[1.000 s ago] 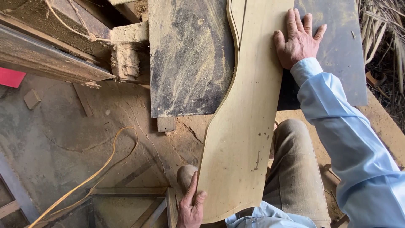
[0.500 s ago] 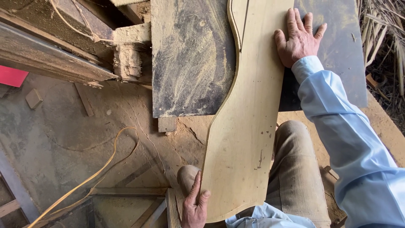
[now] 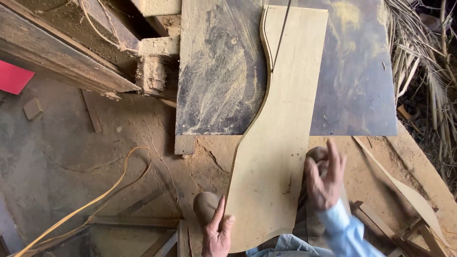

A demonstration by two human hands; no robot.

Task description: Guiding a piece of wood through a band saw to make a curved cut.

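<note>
A long pale wooden board (image 3: 278,143) with a wavy left edge lies on the dusty dark saw table (image 3: 354,90) and reaches back toward me. A thin saw blade (image 3: 281,38) stands in a cut near the board's far end. My left hand (image 3: 218,231) presses flat against the board's near left edge. My right hand (image 3: 326,178), blurred and in a light blue sleeve, hovers off the board's right side with fingers apart and holds nothing.
Sawdust covers the ground. A yellowish strap (image 3: 90,204) loops at lower left, by wooden frame pieces (image 3: 143,226). Rough beams (image 3: 62,62) and a red thing (image 3: 14,76) lie at left. Dry stalks (image 3: 423,62) and wood offcuts (image 3: 404,190) are at right.
My right hand has lifted off the board's far right edge and drawn back toward me, down the board's right side. The left hand stays at the near edge.
</note>
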